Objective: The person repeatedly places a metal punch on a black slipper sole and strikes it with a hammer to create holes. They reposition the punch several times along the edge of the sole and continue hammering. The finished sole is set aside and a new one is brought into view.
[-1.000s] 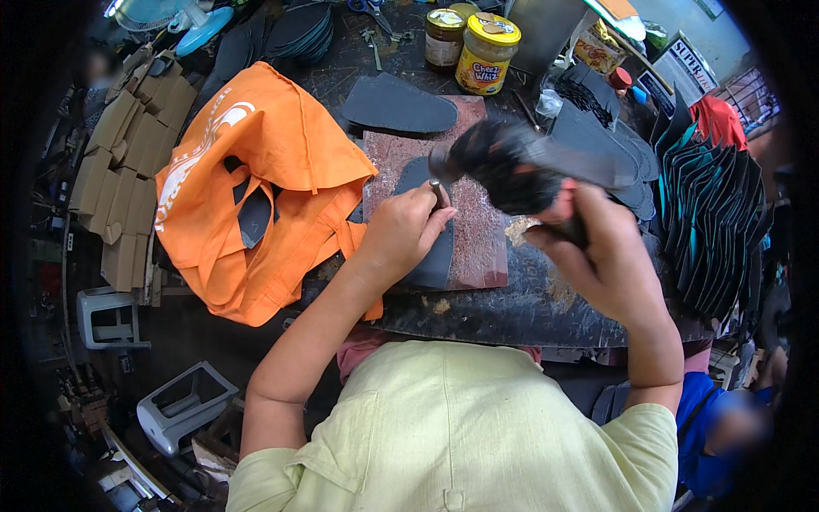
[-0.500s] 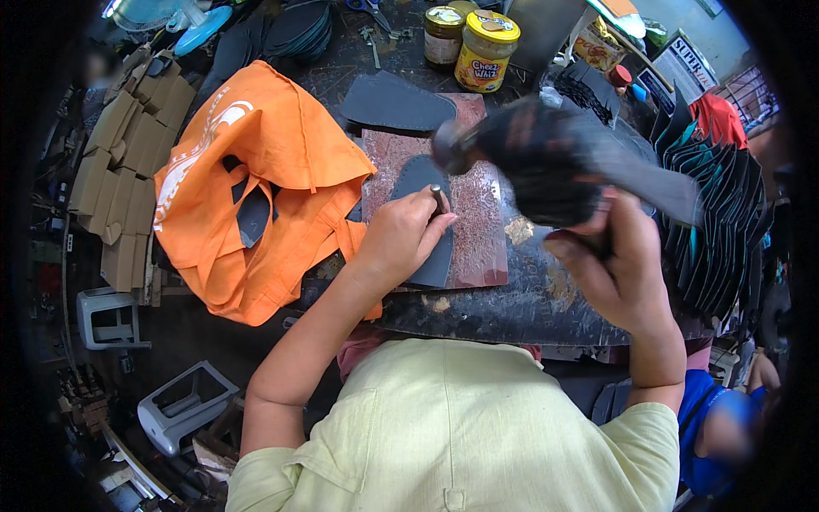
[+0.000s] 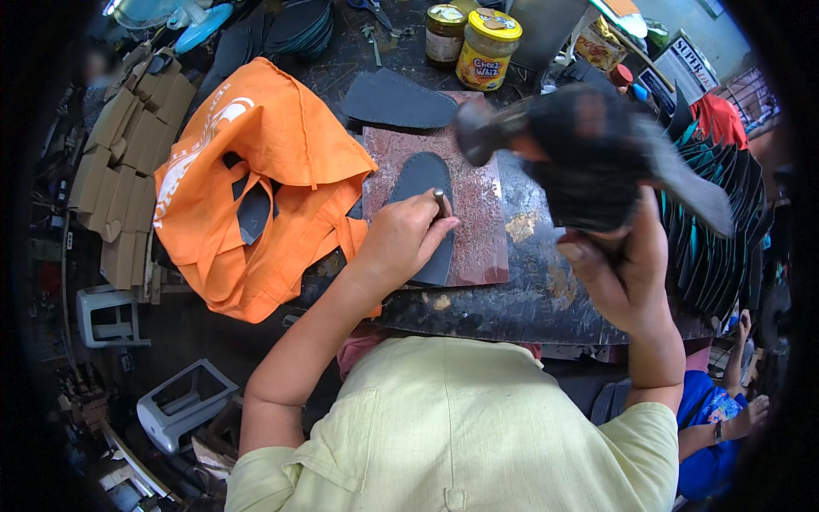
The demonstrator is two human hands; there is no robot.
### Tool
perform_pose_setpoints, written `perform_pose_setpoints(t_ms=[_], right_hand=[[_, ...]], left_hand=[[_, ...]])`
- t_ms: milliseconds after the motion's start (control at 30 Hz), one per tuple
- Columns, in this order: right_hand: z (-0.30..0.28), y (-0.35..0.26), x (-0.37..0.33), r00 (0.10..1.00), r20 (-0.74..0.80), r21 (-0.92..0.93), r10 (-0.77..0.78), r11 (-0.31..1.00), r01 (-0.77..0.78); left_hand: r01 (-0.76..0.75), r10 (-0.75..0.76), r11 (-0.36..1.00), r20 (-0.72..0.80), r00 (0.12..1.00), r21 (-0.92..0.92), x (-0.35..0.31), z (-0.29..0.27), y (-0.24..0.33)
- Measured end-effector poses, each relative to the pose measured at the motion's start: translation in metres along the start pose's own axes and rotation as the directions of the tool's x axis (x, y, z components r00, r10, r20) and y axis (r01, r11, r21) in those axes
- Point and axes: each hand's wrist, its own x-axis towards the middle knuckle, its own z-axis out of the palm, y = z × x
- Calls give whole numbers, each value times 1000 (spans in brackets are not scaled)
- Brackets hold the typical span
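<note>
My left hand pinches a short metal punch upright over a dark grey sole-shaped piece. Small marks run along the piece's edge, and part of it is hidden under my hand. It lies on a worn reddish board on the dark table. Raised to the right of the punch, a claw hammer wrapped in black is smeared by motion. My right hand is closed around its handle, which is mostly hidden. The hammer's round face points left, apart from the punch.
Another sole-shaped piece overlaps the board's far edge. An orange cloth bag lies left, two jars and scissors farther back. Dark pieces are stacked right. A person in blue is at lower right.
The hammer and my right hand have moved slightly to the right, away from the punch. My left hand and the punch stay nearly still. The person in blue now shows arms.
</note>
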Motion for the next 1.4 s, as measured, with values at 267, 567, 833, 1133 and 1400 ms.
perform_pose_setpoints(t_ms=[267,567,833,1133,1400], right_hand=[[5,3,4,939,312,-362,148,932,-26],[9,2,-5,998,-67,137,12,991,-3],[-6,3,-1,948,313,-328,59,943,50],[9,8,-13,941,311,-321,132,947,-27],[-9,53,-39,973,86,-501,213,854,-143]], left_hand=[[-89,93,992,-43,995,88,-5,1,6],[-15,15,1000,22,1000,-12,-4,-1,4],[24,-24,1000,7,1000,2,-11,-2,9],[-121,122,991,-3,993,56,-12,-1,10],[-26,43,997,-249,968,73,0,-24,-8]])
